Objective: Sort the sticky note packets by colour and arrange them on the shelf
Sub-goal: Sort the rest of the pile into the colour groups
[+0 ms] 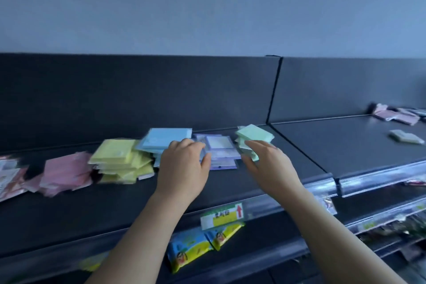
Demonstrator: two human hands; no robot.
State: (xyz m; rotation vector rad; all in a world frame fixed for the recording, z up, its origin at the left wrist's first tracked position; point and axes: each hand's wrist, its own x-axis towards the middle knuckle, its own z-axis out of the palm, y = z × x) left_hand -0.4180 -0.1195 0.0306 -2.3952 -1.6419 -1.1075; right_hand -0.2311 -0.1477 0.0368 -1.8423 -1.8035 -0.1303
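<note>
My left hand (184, 163) and right hand (265, 159), both open and empty, flank the purple packets (219, 147); I should square them gently, edges flush

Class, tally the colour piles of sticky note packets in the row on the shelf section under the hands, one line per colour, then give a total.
Pink pile: 1
Yellow pile: 1
Blue pile: 1
Purple pile: 1
Green pile: 1
Total: 5 piles

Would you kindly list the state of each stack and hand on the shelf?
pink stack: toppled, spread.
yellow stack: piled, untidy.
blue stack: piled, top tilted.
purple stack: low, fanned.
green stack: piled, skewed.
left hand: open, at the purple stack.
right hand: open, at the green stack.
</note>
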